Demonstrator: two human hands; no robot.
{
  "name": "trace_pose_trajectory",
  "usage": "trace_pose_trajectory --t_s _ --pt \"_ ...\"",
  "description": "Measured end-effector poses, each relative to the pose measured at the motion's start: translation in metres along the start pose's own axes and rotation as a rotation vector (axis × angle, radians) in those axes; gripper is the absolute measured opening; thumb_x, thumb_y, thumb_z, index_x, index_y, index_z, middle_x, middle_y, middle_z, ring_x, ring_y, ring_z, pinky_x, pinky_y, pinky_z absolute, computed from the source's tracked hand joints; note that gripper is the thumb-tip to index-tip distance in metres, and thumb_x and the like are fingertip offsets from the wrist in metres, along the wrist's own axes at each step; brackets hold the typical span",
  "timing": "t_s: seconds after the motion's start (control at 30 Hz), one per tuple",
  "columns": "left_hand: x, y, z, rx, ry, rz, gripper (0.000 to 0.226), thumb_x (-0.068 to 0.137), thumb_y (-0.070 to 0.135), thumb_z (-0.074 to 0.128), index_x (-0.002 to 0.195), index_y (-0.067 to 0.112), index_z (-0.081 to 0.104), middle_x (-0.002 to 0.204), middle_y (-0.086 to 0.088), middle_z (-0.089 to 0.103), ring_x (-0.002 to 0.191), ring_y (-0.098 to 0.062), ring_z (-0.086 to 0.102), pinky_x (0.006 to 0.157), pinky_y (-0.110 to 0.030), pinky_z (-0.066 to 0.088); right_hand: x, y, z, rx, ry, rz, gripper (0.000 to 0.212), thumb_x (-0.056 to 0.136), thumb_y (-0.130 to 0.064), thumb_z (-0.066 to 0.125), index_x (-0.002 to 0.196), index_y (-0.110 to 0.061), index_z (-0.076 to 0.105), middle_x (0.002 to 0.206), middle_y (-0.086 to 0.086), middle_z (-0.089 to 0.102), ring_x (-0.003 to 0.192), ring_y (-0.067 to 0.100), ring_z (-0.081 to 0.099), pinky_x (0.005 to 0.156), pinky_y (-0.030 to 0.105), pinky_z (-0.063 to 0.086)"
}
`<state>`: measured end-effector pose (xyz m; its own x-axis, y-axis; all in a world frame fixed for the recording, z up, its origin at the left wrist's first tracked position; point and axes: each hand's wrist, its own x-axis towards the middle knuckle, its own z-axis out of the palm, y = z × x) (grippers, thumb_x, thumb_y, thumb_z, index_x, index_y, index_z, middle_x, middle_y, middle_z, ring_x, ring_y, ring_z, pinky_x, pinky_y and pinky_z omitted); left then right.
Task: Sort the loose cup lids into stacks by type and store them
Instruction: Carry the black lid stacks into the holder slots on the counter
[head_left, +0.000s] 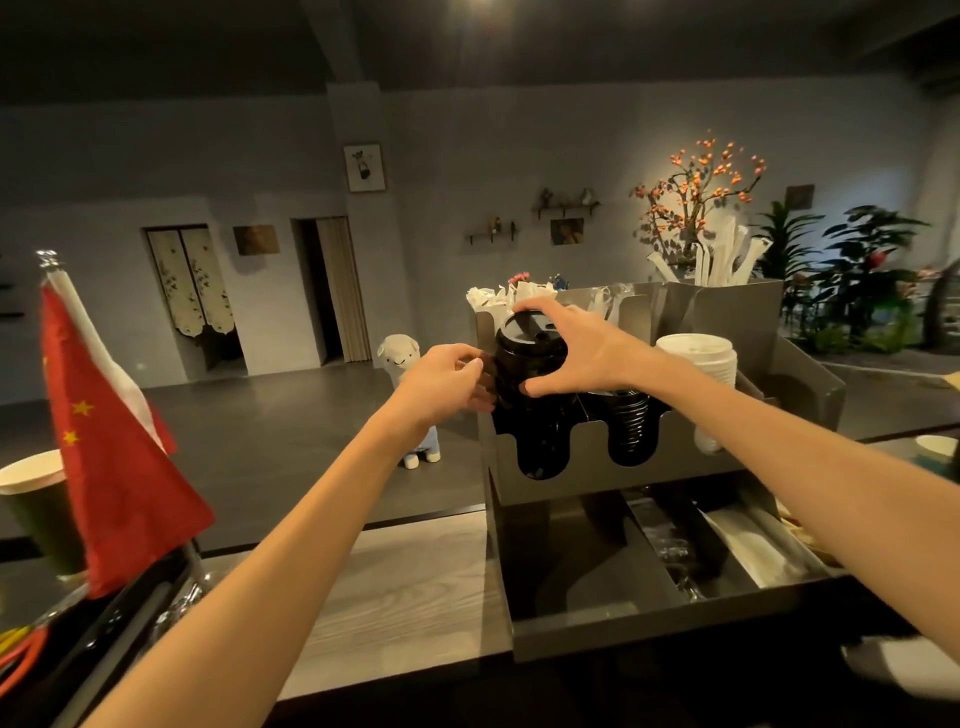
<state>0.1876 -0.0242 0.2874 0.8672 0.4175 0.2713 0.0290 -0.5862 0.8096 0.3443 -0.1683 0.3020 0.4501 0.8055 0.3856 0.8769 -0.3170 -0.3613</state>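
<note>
Both forearms reach from the bottom of the view toward the stack of black lids (527, 364), which stands in the left slot of the metal organizer (675, 457) on the worktop (410, 597). That stack rises well above the slot's front cut-out, and its top lid shows a sip hole and a raised rim.

The right hand (569, 345) is spread wide over the stack: fingers curl across the top lid and the thumb presses the side lower down, so it grips the upper part of the stack. The left hand (447, 384) is partly curled against the stack's left side, fingertips touching the lids; whether it pinches a single lid or only steadies the column I cannot tell.

Judging from how things lie, the sorting looks far along. A second, shorter stack of black lids (628, 415) sits in the middle slot, and a stack of white lids (698, 364) fills the right slot, each type in its own place. No loose lids show on the worktop, though the lower tray (649, 623) is dark and its contents are hard to read. What seems left is seating this tall black stack squarely in its slot.

Further out, wrapped straws (722, 254) stand in the organizer's back compartment, a paper cup (36, 499) and a red flag (109, 467) sit at the left.
</note>
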Motion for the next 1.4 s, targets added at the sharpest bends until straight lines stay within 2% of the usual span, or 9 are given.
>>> trace_pose_trajectory --t_s 0.27,0.43,0.6,0.77,0.87,1.0,1.13,1.27,1.4 --pt "0.005 -0.011 -0.005 -0.059 0.037 0.084 0.028 0.105 0.019 0.055 0.133 0.013 0.059 0.111 -0.009 0.071 0.089 -0.015 0.074 0.067 -0.016 0.057 -0.001 0.001 -0.010 0.075 0.044 -0.045 0.090 0.078 -0.038 0.088 0.151 -0.033 0.037 0.140 0.002 0.058 0.121 0.020 0.059 0.100 0.031 0.049" --pt "0.003 0.003 -0.001 -0.465 -0.023 -0.067 0.066 0.086 0.064 0.065 0.130 0.015 0.061 0.110 -0.007 0.077 0.095 -0.017 0.077 0.077 -0.035 0.063 -0.007 -0.016 -0.018 0.160 0.121 -0.102 0.091 0.071 -0.047 0.087 0.148 -0.037 0.040 0.132 -0.002 0.062 0.116 0.017 0.064 0.100 0.036 0.056" --pt "0.003 0.024 0.012 -0.798 -0.004 -0.144 0.043 0.091 0.052 0.070 0.110 0.013 0.073 0.104 -0.010 0.080 0.102 -0.025 0.076 0.091 -0.044 0.061 -0.006 -0.028 -0.004 0.102 0.109 -0.176 0.091 0.074 -0.030 0.089 0.150 -0.028 0.039 0.126 -0.002 0.061 0.109 0.012 0.062 0.086 0.014 0.049" --pt "0.006 0.012 0.009 -1.042 0.057 -0.261 0.059 0.087 0.054 0.075 0.121 0.008 0.063 0.123 -0.018 0.069 0.108 -0.032 0.072 0.087 -0.044 0.063 -0.007 -0.019 -0.003 0.175 0.161 -0.125 0.087 0.078 -0.032 0.088 0.150 -0.030 0.039 0.136 -0.001 0.058 0.119 0.017 0.058 0.102 0.028 0.049" --pt "0.004 0.006 0.006 -1.100 0.024 -0.289 0.056 0.091 0.050 0.072 0.123 0.004 0.063 0.119 -0.017 0.069 0.102 -0.028 0.073 0.077 -0.038 0.065 -0.009 -0.017 0.001 0.333 0.257 -0.050 0.084 0.080 -0.034 0.087 0.150 -0.029 0.039 0.136 -0.006 0.056 0.121 0.013 0.055 0.098 0.020 0.044" --pt "0.004 -0.001 0.011 -1.040 -0.010 -0.209 0.041 0.101 0.042 0.060 0.125 0.010 0.068 0.124 -0.012 0.070 0.116 -0.029 0.068 0.097 -0.045 0.057 -0.010 -0.022 0.008 0.440 0.424 -0.035 0.085 0.079 -0.033 0.088 0.149 -0.026 0.040 0.131 -0.011 0.057 0.122 0.010 0.056 0.104 0.026 0.047" --pt "-0.003 -0.002 0.018 -1.135 0.008 -0.158 0.032 0.104 0.038 0.055 0.121 0.012 0.064 0.118 -0.017 0.073 0.114 -0.037 0.068 0.100 -0.064 0.052 -0.006 -0.035 0.007 0.507 0.513 -0.058 0.086 0.079 -0.035 0.088 0.149 -0.029 0.039 0.131 -0.010 0.056 0.126 0.014 0.055 0.108 0.034 0.049" --pt "-0.007 -0.002 0.022 -1.241 0.034 -0.103 0.032 0.108 0.033 0.049 0.123 0.010 0.065 0.111 -0.017 0.077 0.110 -0.037 0.072 0.101 -0.062 0.052 -0.002 -0.042 0.018 0.471 0.505 -0.089 0.089 0.071 -0.049 0.085 0.146 -0.036 0.040 0.140 -0.006 0.053 0.133 0.019 0.050 0.111 0.047 0.047" --pt "-0.012 -0.010 0.017 -1.228 0.001 -0.110 0.039 0.109 0.033 0.042 0.134 0.011 0.061 0.121 -0.018 0.073 0.116 -0.037 0.069 0.099 -0.060 0.055 -0.003 -0.046 0.026 0.509 0.468 -0.081 0.086 0.077 -0.036 0.088 0.148 -0.033 0.039 0.140 -0.006 0.053 0.131 0.018 0.052 0.112 0.046 0.048"
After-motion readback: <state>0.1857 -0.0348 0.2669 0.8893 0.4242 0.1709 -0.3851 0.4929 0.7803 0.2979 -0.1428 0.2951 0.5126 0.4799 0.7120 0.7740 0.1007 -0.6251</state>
